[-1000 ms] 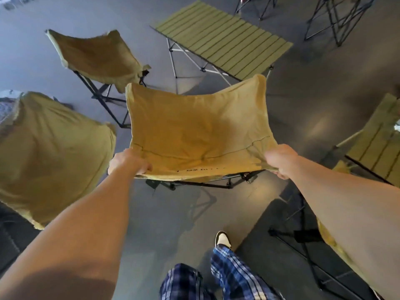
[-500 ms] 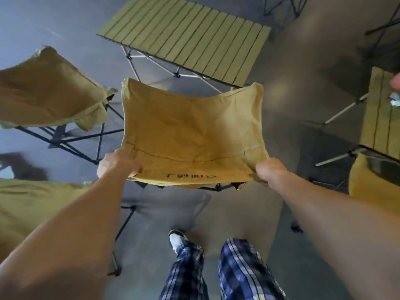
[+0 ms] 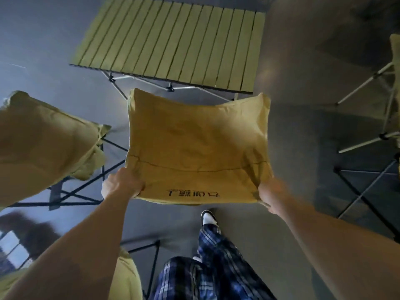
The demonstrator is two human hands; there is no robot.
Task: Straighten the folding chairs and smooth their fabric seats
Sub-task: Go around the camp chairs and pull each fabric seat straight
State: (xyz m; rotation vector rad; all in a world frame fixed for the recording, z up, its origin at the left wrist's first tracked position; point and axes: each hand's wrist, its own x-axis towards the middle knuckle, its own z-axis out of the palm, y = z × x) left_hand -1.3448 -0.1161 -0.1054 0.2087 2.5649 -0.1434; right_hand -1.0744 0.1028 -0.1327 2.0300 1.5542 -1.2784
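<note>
A folding chair with a tan fabric seat (image 3: 194, 148) stands in front of me, black lettering printed near its front edge. My left hand (image 3: 121, 185) grips the seat's near left corner. My right hand (image 3: 271, 194) grips the near right corner, where the fabric bunches into creases. Most of the chair's frame is hidden under the fabric. A second tan chair (image 3: 43, 144) on a black crossed frame stands to the left. The corner of a third tan seat (image 3: 127, 278) shows at the bottom left.
A slatted yellow-green folding table (image 3: 173, 40) stands just beyond the chair. Another table's metal legs (image 3: 368, 83) and a black frame (image 3: 363, 191) are at the right. My legs in blue plaid trousers (image 3: 212, 267) are below. The floor is grey.
The chair sits closer to the slatted table and more squarely facing it. Both hands kept their grip on the front corners. The view has swung, so the left chair appears lower.
</note>
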